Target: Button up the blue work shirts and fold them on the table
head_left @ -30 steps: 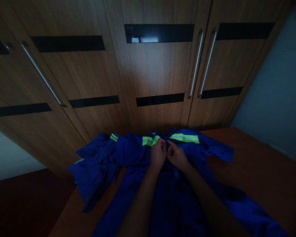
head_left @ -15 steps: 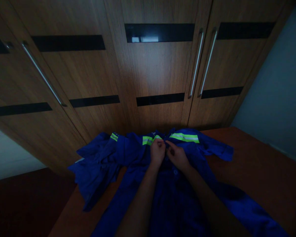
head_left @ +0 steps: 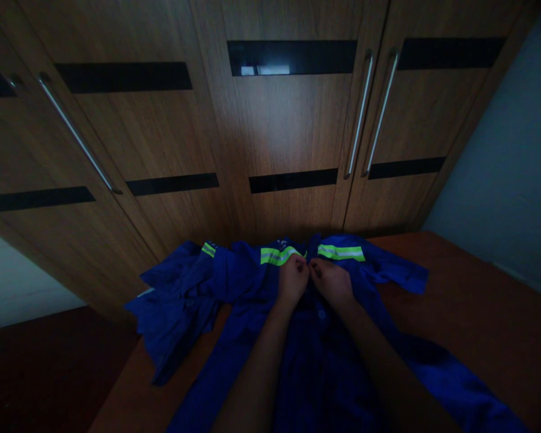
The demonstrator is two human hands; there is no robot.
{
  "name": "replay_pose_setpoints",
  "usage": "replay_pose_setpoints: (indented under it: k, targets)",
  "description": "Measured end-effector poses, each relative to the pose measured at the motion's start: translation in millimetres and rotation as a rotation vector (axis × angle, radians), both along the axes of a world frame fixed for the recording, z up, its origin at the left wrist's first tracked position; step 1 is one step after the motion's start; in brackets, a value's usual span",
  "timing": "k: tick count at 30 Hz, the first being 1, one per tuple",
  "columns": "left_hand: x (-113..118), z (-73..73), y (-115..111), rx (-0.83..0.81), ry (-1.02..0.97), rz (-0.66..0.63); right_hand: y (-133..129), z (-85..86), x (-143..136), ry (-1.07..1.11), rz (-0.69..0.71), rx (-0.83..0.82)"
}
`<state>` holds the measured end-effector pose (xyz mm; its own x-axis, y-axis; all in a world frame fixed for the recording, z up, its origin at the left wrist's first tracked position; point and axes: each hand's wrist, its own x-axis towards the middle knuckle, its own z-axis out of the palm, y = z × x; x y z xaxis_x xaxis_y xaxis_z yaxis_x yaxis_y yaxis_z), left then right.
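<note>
Filling the 12 o'clock side: wooden wardrobe (head_left: 275, 132), doors shut. Below it, reddish-brown bench (head_left: 469, 319), dim light. Blue garment (head_left: 318, 349) lies spread on the bench, toward 6 o'clock, front up. Crumpled blue cloth (head_left: 180, 307) at 8 o'clock from the hands; can't tell if joined to the garment. Short sleeve end (head_left: 403, 278) at 3 o'clock. Reflective strips (head_left: 340, 252) at 11 and 1 o'clock of the hands; the 11 o'clock one bends near the fingers.

Left hand (head_left: 293, 281) and right hand (head_left: 334, 282): grip pinched on the garment's front opening, fingertips nearly meeting. What's between them is too dark to tell.

Risks, my judgement: a small fastening could slip because the pinch is tiny and lighting poor. Uneven pull could misalign the front edges. Loose cloth under the forearms could drag and skew the garment. Smallest: round button (head_left: 321, 314), 5 o'clock of the hands; could snag on the right wrist if that arm sweeps low.
</note>
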<state>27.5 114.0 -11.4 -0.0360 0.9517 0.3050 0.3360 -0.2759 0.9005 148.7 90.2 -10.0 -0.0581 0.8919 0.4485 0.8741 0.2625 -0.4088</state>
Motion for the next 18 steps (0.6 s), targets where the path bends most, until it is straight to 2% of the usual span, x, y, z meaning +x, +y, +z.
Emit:
replay_pose_setpoints:
  k: [6,11,18]
  targets:
    - [1,-2.9,2,-0.085,-0.094,-0.032,-2,0.8,-3,-0.032,-0.049,-0.032]
    - [-1,-6.0,3,-0.13,-0.162,-0.045,3,-5.1,-2,0.357,-0.029,-0.033]
    - [-1,-8.7,4,-0.082,-0.156,-0.051,12,-13.5,-2,0.689,-0.01,-0.085]
